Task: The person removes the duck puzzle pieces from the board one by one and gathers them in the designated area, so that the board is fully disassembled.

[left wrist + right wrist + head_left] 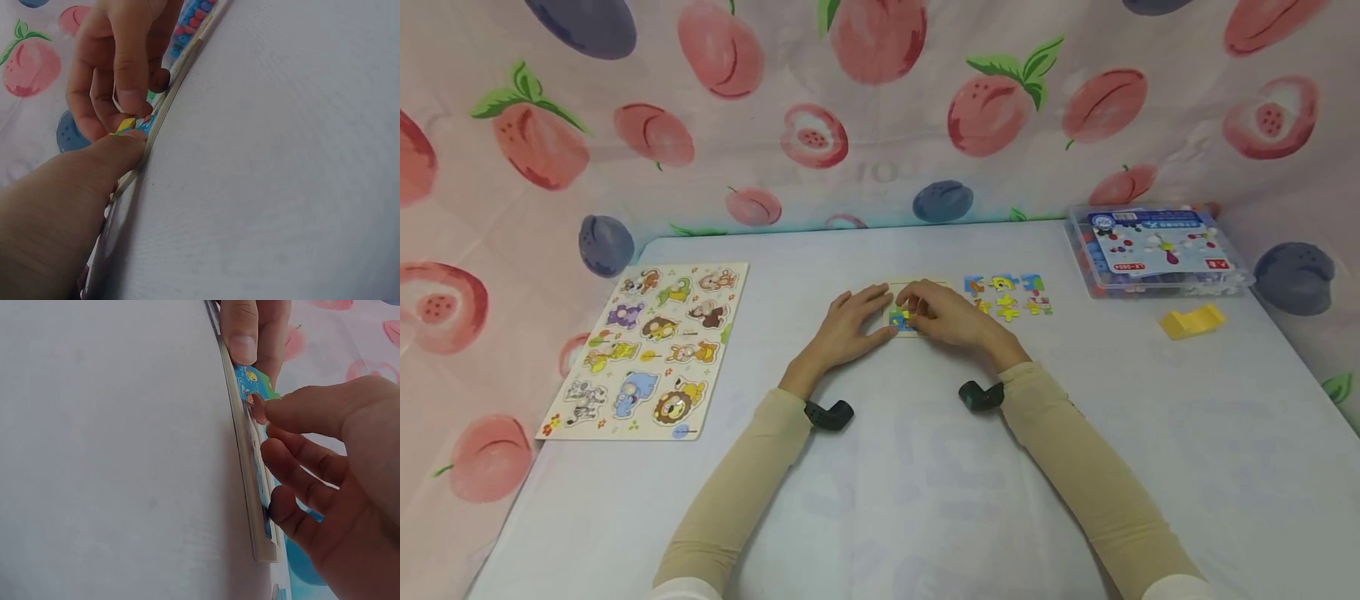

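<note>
One puzzle board [265, 552], partly filled, mid-frame

The left hand [852, 323] lies with fingers nearly straight, thumb on the board. Fingers curled, the right hand [953, 317] pinches a puzzle piece [127, 124] between thumb and fingertip. Loose pieces [1007, 308] lie just right; an animal board [647, 358] sits at frame left.

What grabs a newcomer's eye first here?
Probably the fruit-print cloth filling the background behind the white table. Next, the left hand and right hand working close together at a small puzzle board mid-table, loose puzzle pieces just to its right. Then the big animal puzzle at the table's left and the clear plastic case at far right.
</note>
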A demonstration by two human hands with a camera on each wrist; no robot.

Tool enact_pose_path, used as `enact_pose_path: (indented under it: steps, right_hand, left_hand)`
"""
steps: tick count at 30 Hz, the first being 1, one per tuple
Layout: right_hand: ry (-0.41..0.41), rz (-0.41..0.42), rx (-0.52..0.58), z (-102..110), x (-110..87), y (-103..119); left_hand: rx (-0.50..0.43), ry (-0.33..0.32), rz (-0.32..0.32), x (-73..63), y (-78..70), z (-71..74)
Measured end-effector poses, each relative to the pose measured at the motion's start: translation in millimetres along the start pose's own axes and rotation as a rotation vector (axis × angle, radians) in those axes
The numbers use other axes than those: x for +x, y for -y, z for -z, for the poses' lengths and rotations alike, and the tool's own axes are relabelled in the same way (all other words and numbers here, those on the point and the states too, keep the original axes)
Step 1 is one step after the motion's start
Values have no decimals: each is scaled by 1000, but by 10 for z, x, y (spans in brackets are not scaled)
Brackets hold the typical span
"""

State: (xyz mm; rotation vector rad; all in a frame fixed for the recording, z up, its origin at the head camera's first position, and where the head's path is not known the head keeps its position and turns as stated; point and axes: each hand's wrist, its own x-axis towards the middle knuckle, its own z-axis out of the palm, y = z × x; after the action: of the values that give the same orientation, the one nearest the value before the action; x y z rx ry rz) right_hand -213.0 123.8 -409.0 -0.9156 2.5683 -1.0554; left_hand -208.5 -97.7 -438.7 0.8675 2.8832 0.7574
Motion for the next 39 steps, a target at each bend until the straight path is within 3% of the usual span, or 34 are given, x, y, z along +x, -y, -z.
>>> enact_pose_path:
  steps: [8, 22, 39]
  right_hand:
    - [-49, -19, 50, -32, 34, 32]
    - [-105, 32, 135, -3, 12, 50]
    - [-206, -66, 154, 204, -84, -12]
  left_hand:
    - [-6, -5, 0, -16, 3, 5]
    - [-18, -12, -9, -21, 14, 1]
    - [5, -15, -7, -13, 30, 4]
